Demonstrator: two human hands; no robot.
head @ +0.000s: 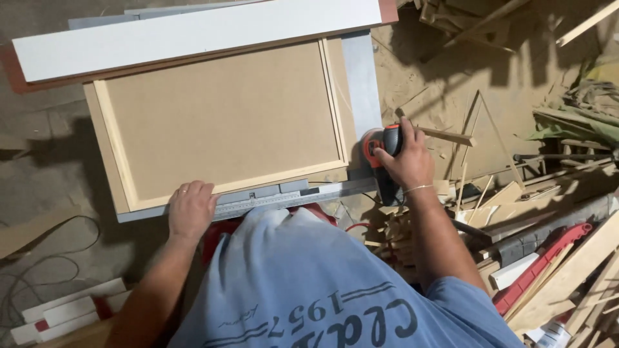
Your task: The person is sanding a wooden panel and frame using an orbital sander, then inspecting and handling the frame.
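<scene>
Your brown panel (222,116) lies flat on the counter (361,77), centre-left. Your left hand (191,207) rests open, palm down, on its near edge beside the metal ruler (290,201). Your right hand (405,158), arm stretched forward, grips the orange-black power tool (380,145) at the panel's near right corner.

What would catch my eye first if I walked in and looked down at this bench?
Most likely the big framed brown panel lying flat in the middle, with a long white board across its far edge. The left hand presses flat on its near edge by a metal ruler, while the right hand grips an orange and black power tool at the near right corner. To the right lies a messy heap of wood offcuts.
</scene>
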